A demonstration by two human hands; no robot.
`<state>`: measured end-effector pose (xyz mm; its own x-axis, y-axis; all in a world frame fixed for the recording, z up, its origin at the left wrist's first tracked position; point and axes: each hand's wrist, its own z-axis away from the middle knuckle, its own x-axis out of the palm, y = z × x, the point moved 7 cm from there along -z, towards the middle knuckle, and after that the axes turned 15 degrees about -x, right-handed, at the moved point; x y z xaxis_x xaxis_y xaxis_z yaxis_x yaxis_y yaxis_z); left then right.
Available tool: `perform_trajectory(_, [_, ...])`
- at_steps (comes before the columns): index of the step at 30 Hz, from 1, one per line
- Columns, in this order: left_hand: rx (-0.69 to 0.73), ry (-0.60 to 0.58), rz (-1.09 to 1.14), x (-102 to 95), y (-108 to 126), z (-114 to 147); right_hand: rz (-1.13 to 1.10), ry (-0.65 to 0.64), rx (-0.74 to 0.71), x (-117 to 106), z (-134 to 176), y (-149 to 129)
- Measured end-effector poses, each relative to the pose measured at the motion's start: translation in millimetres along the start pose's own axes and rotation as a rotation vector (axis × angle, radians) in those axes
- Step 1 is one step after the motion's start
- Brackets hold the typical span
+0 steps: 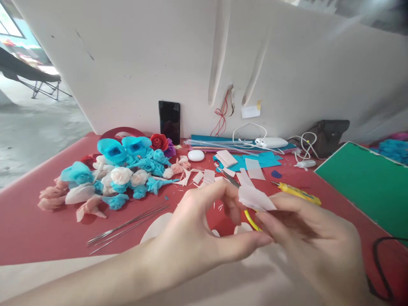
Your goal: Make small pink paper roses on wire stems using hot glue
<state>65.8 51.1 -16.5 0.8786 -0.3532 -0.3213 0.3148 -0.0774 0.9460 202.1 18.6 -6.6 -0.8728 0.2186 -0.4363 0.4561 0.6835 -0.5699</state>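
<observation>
So we've got a pale pink piece of paper [256, 199] just right of centre in the frame, and our right hand [315, 233] pinches it between thumb and fingers. Our left hand [204, 225] curves right beside it, thumb and fingers apart; we can't tell if a fingertip touches the paper. Centre left, we see a heap of blue, white and pink flowers [121, 175] on the red tabletop [35, 227], thin metal wires [127, 224] just below.

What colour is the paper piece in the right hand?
The paper piece is pale pinkish white. It shows best in the head view, the only one.
</observation>
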Motion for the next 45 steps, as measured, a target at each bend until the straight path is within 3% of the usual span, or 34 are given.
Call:
perform_trajectory(4, [0.012,-0.078,-0.059,4.7,1,2,0.130,0.029,-0.091,-4,1,-6])
perform_trajectory(9, [0.149,-0.126,-0.088,6.3,11,7,0.250,0.037,-0.204,-4,1,-15])
perform_trajectory(12, [0.239,-0.172,-0.206,10.7,15,10,0.261,0.082,-0.186,-9,2,-14])
perform_trajectory(16, [0.165,-0.048,-0.500,5.0,-1,-8,0.154,0.122,-0.101,-11,0,-9])
perform_trajectory(20, [0.096,0.063,-0.567,-10.0,-26,-34,-0.117,0.191,0.082,-3,0,2])
perform_trajectory(24, [0.027,0.030,-0.455,-14.5,-39,-40,-0.281,0.247,0.308,6,5,13])
perform_trajectory(27, [0.018,-0.063,-0.318,-5.4,-27,-28,-0.314,0.243,0.358,8,6,15])
perform_trajectory(30, [0.097,-0.054,-0.121,-0.8,-4,-10,-0.299,0.206,0.326,7,5,15])
perform_trajectory(33, [0.153,-0.054,0.140,0.0,10,2,-0.266,0.062,0.212,10,0,10])
perform_trajectory(38, [0.078,-0.041,0.291,1.8,4,3,-0.271,0.008,0.111,13,-3,4])
perform_trajectory(45, [-0.016,-0.057,0.412,6.2,-9,4,-0.273,0.020,0.132,14,0,5])
